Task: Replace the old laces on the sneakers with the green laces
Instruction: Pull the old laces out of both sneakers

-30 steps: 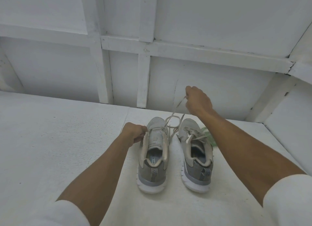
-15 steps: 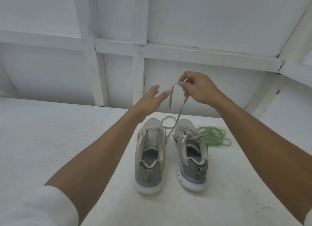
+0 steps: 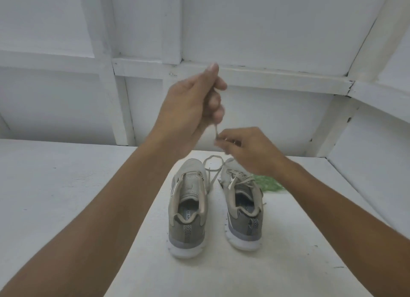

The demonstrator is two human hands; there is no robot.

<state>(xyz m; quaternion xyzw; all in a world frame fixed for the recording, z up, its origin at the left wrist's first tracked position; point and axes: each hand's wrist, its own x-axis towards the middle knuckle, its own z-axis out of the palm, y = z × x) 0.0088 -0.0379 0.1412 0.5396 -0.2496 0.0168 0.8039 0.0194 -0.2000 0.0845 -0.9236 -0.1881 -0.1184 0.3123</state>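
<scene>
Left hand (image 3: 190,106) is up high, fingers curled round the old lace (image 3: 215,130). Right hand (image 3: 248,147) sits just below it and pinches the same lace between thumb and fingertips. We read this as hand-over-hand gathering: one hand keeps the lace taut while the other takes a new grip, so the slack comes up off the table (image 3: 66,197) without tangling. The tail of the lace hangs down to a loose loop lying between the two toes. Left sneaker (image 3: 188,210) shows no lace in its eyelets, so we think this lace came out of it. Right sneaker (image 3: 243,205) is laced, so that one is not yet done. Both stand heel toward us, side by side and slightly apart, leaving room to work each one. Green laces (image 3: 269,183) lie in a pile just beside the right sneaker's far side, partly hidden by the right forearm and untouched. Versus 1.0 s ago: the left hand has let go of the left sneaker's collar. Versus 0.5 s ago: the left hand was open and reaching, and it now has the top grip. The right hand has dropped from the high pinch to a lower one. The sneakers have not moved.
</scene>
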